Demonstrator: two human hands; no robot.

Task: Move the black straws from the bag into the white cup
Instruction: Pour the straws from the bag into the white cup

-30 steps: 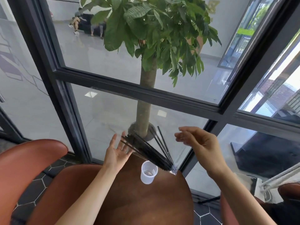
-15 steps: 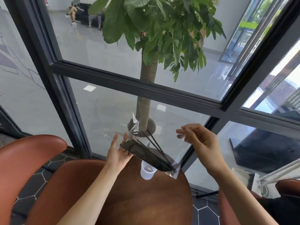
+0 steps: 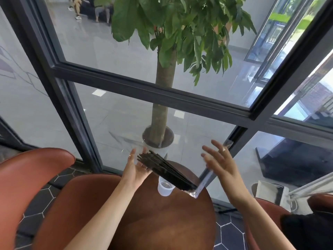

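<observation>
The fingers (image 3: 137,156) of the left hand (image 3: 134,170) are straight and spread. The top end of the black straws (image 3: 164,170) rests against this open palm; the hand does not curl round them. The fingers (image 3: 217,147) of the right hand (image 3: 220,166) are also stretched wide. A strip of the clear bag (image 3: 207,177) runs past this hand, but I cannot tell if the hand pinches it or only touches it.

The straws make one tight bunch, tilted from ten o'clock down to four o'clock. The low end sits in the corner of the bag, at about four o'clock from the white cup (image 3: 164,186). The bunch crosses just above the cup's rim. No straw is in the cup yet. The cup stands on the round brown table (image 3: 162,222), near its far edge.

I think this is the start: getting the straws out of the bag. Next, a hand needs to close round the bunch, pull it free, stand it up, and lower it into the cup without knocking the cup over.
</observation>
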